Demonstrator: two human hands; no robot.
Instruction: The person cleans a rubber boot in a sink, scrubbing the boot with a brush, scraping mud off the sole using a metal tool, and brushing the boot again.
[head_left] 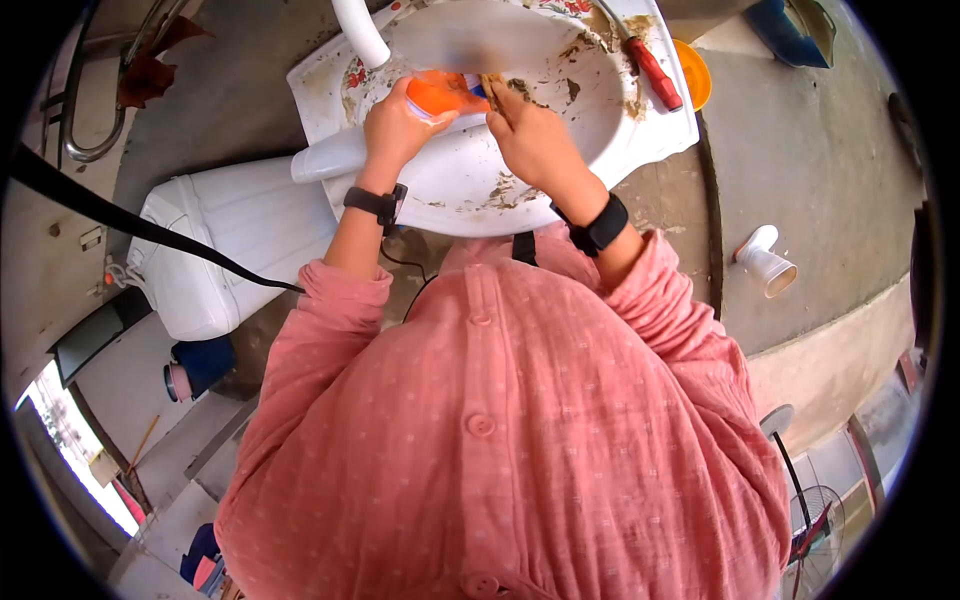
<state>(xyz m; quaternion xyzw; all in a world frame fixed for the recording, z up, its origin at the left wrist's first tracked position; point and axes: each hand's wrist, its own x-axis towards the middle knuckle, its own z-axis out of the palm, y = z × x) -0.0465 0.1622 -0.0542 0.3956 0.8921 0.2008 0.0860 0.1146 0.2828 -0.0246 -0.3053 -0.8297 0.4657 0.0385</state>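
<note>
pink dotted shirt (540, 430) | pink buttons (481, 425) | black left wristband (370, 203) | black right wristband (603, 226)

Soft, even light here; at lower left a bright opening (72, 440) glares white. Wide-angle edges curve into black; a blur smudges the washbasin (595, 120) bowl.

White boot (768, 265): lying on the grey floor at three o'clock, its mouth facing five.
Fan (812, 535): standing at four o'clock, its wire cage showing.
Blue tub (785, 42): sitting between one and two.
Metal frame (95, 154): curving at ten.
Stick (143, 444): slanting at eight o'clock.
</note>
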